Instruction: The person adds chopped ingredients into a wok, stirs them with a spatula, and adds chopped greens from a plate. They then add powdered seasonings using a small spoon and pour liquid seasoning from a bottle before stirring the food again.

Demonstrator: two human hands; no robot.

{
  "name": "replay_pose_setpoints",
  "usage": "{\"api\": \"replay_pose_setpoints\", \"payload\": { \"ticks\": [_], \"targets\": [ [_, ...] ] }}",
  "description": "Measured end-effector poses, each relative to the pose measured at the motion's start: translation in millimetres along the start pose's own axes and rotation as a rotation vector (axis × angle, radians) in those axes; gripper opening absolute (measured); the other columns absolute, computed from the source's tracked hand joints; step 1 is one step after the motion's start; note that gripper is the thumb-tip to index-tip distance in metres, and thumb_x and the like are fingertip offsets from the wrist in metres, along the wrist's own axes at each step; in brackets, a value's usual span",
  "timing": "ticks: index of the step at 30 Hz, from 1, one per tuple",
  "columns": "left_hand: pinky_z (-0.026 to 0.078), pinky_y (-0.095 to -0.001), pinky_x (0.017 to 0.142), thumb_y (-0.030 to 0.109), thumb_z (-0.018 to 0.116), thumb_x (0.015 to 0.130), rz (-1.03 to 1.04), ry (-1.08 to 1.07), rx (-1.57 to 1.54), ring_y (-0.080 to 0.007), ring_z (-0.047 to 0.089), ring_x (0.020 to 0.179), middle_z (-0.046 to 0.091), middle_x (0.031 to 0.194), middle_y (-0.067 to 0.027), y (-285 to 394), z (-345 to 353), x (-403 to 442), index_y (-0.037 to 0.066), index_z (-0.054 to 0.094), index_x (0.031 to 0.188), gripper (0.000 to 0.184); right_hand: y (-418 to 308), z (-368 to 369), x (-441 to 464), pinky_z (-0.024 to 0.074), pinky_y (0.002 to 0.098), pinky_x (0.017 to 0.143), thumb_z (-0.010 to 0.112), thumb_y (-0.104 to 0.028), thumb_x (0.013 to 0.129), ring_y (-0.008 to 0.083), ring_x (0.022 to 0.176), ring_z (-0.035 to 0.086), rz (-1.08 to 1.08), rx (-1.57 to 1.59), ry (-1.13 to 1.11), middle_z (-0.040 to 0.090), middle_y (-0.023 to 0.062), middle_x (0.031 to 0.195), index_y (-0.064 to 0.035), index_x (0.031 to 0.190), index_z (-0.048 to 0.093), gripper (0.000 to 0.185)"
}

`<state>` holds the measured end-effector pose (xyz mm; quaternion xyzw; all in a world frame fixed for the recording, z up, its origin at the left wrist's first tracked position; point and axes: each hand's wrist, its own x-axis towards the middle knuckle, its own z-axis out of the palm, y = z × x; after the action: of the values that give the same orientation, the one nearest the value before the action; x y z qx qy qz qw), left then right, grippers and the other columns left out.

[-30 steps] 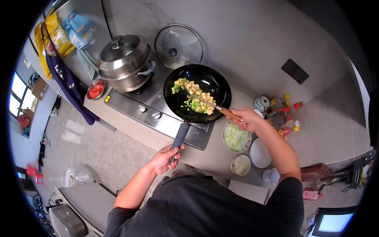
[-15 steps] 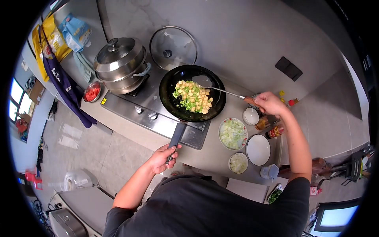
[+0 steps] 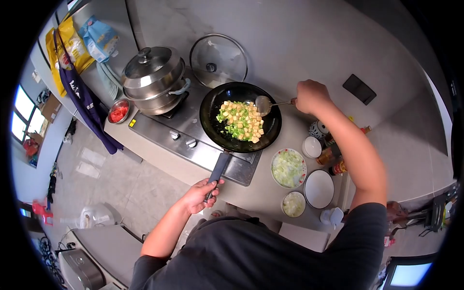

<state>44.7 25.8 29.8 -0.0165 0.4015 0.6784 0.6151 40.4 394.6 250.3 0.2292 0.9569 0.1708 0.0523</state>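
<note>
A black wok [image 3: 209,116] sits on the right part of the stove, holding pale yellow cubes mixed with chopped green pieces [image 3: 241,121]. My left hand [image 3: 198,195] is closed around the wok's dark handle [image 3: 220,166]. Up on the right, my right hand [image 3: 311,95] grips the handle of a metal spatula [image 3: 263,105]. The spatula's head is inside the wok's right side, at the edge of the food. Most of the spatula's handle is hidden in my fist.
A steamer pot [image 3: 152,79] stands on the stove [image 3: 159,137], with a glass lid [image 3: 218,60] leaning behind. A bowl of red pieces [image 3: 118,111] is at left. Right of the wok are a bowl of chopped greens [image 3: 288,168], a smaller bowl [image 3: 293,204], a white plate [image 3: 319,189] and bottles.
My right hand has moved up and slightly left, and the spatula's head has turned and shifted to the right of the food. My left hand still holds the wok's handle.
</note>
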Motion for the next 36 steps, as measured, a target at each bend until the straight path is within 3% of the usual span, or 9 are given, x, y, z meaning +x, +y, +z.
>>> {"api": "replay_pose_setpoints", "payload": {
  "ticks": [3,7,12,15,22,24,30,36],
  "targets": [
    [0.033,-0.0220,0.042,0.025,0.049,0.101,0.005,-0.001,0.000,-0.0088,0.044,0.052,0.050,0.078,0.0016,1,-1,-1,0.010,0.052,0.121,0.026,15,28,36,0.0533,0.0416,0.074,0.069,-0.025,0.080,0.0313,0.086,0.066,-0.131,0.137,-0.054,0.069,0.0136,0.093,-0.0084,0.093,0.072,0.022],
    [0.032,-0.0216,0.043,0.025,0.049,0.101,0.005,0.006,0.004,-0.0086,0.044,0.052,0.050,0.078,0.0018,-1,-3,1,0.010,0.052,0.122,0.026,22,58,31,0.0510,0.0418,0.073,0.068,-0.024,0.080,0.0307,0.083,0.064,-0.436,0.305,0.158,0.067,0.0087,0.091,-0.0137,0.096,0.070,0.019],
    [0.032,-0.0211,0.043,0.024,0.047,0.101,-0.002,0.007,0.009,-0.0085,0.043,0.053,0.050,0.078,0.0013,0,-3,1,0.010,0.052,0.122,0.026,42,35,9,0.0486,0.0431,0.070,0.067,-0.018,0.081,0.0296,0.079,0.062,-0.708,0.265,0.454,0.061,0.0072,0.082,-0.0142,0.096,0.069,0.016],
    [0.032,-0.0210,0.043,0.024,0.047,0.102,0.001,0.001,0.007,-0.0086,0.043,0.053,0.050,0.079,0.0010,0,-2,1,0.009,0.052,0.122,0.026,58,19,1,0.0487,0.0432,0.070,0.069,-0.019,0.079,0.0290,0.078,0.061,-0.639,0.151,0.465,0.060,0.0071,0.081,-0.0138,0.097,0.069,0.019],
    [0.034,-0.0210,0.043,0.024,0.046,0.102,0.003,0.002,-0.004,-0.0084,0.044,0.052,0.050,0.078,0.0010,-1,-2,1,0.009,0.051,0.122,0.026,49,6,11,0.0514,0.0438,0.070,0.067,-0.021,0.081,0.0330,0.080,0.065,-0.380,-0.081,0.131,0.066,0.0122,0.083,-0.0084,0.091,0.071,0.016],
    [0.034,-0.0208,0.043,0.024,0.046,0.102,0.002,0.004,-0.004,-0.0084,0.044,0.052,0.049,0.078,0.0010,-1,-2,1,0.009,0.051,0.122,0.026,35,-13,8,0.0535,0.0429,0.072,0.068,-0.025,0.084,0.0339,0.086,0.067,-0.285,-0.107,-0.018,0.069,0.0151,0.088,-0.0053,0.088,0.071,0.021],
    [0.034,-0.0209,0.042,0.024,0.046,0.102,0.012,0.011,-0.004,-0.0084,0.043,0.051,0.049,0.077,0.0008,-2,0,0,0.008,0.051,0.121,0.025,22,-38,4,0.0542,0.0418,0.073,0.076,-0.034,0.076,0.0325,0.088,0.068,-0.229,-0.207,-0.189,0.070,0.0155,0.091,-0.0004,0.092,0.070,0.038],
    [0.034,-0.0209,0.041,0.024,0.045,0.102,0.019,0.013,-0.001,-0.0086,0.043,0.050,0.049,0.077,0.0005,-2,0,0,0.008,0.051,0.121,0.025,31,-36,14,0.0489,0.0403,0.061,0.070,-0.034,0.080,0.0268,0.062,0.062,-0.256,-0.007,-0.575,0.068,0.0134,0.070,-0.0014,0.072,0.069,0.034]
  ]
}}
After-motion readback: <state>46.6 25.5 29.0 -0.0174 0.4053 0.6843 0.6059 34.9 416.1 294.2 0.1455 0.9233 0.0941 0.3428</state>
